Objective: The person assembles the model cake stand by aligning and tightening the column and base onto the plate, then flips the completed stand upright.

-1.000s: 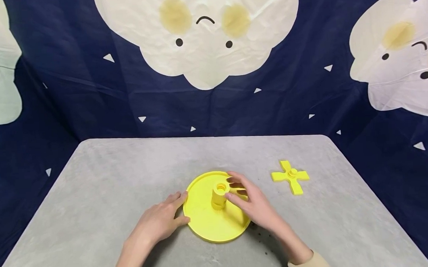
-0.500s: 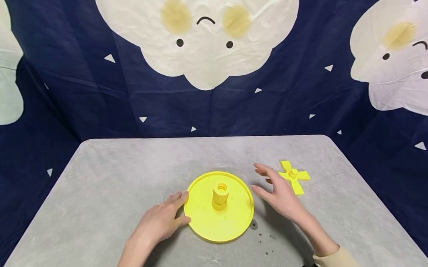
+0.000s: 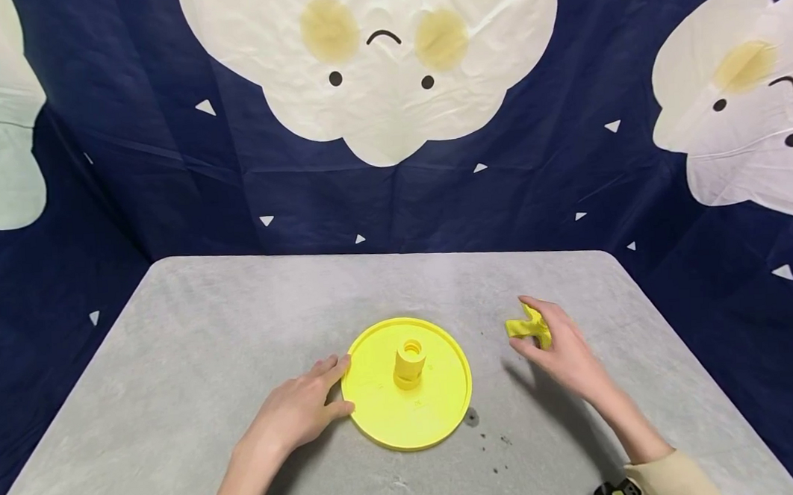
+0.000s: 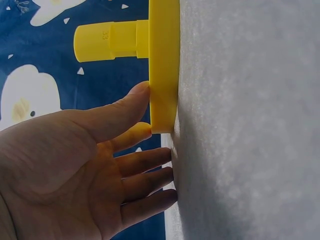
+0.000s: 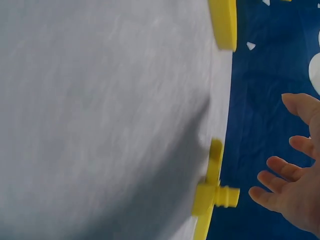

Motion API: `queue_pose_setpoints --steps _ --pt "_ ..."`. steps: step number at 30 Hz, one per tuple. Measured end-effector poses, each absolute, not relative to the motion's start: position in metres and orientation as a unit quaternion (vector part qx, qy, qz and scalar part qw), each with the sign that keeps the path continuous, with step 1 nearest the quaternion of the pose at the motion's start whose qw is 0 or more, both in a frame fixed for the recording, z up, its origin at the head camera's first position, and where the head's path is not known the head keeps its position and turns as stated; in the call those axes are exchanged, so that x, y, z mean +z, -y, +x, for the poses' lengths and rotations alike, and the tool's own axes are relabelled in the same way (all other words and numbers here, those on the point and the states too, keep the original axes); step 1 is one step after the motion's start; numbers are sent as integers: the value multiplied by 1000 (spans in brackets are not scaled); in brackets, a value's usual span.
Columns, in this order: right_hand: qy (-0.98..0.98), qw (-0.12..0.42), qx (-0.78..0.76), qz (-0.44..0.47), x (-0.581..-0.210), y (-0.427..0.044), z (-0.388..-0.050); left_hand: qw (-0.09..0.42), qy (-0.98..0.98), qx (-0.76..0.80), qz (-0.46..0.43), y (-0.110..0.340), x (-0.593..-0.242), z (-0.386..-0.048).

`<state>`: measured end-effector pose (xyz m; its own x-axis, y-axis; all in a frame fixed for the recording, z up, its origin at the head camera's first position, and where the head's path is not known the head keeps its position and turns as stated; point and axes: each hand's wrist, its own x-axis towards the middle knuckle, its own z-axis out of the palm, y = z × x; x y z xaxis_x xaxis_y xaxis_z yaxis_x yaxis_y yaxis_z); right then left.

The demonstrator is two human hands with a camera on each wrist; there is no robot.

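A round yellow plate (image 3: 378, 409) with a raised rim lies on the table. From its middle rises a hollow yellow post (image 3: 410, 363), marked with a number in the left wrist view. My left hand (image 3: 294, 413) rests at the plate's left edge, its thumb and index fingertip touching the rim. Off to the right, my right hand (image 3: 565, 349) hovers over a yellow four-armed cross piece (image 3: 517, 328) and partly hides it. The right wrist view shows the cross piece (image 5: 204, 200) flat on the table, its ridged peg pointing up, apart from my spread fingers.
The grey table (image 3: 251, 307) has rounded far corners. Behind it hangs a dark blue cloth (image 3: 313, 199) with white clouds. Small dark specks (image 3: 496, 469) dot the tabletop right of the plate. A dark device (image 3: 618, 493) sits at my right wrist.
My right hand has left the post on the plate and moved right, over the cross piece. My left hand has stayed at the plate's rim.
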<state>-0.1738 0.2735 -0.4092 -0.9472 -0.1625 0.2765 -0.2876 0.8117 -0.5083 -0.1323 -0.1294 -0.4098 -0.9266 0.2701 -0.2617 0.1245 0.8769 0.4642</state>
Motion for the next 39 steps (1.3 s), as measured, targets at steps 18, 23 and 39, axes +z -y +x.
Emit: queue_pose_setpoints --steps 18,23,39 --pt "968 -6 233 92 -428 -330 -189 170 -956 219 99 129 -410 -133" --pt "969 -29 234 79 -433 -338 -194 173 -955 220 97 129 -410 -133" --pt "982 -36 180 51 -437 -342 -194 169 -955 224 92 129 -410 -133"
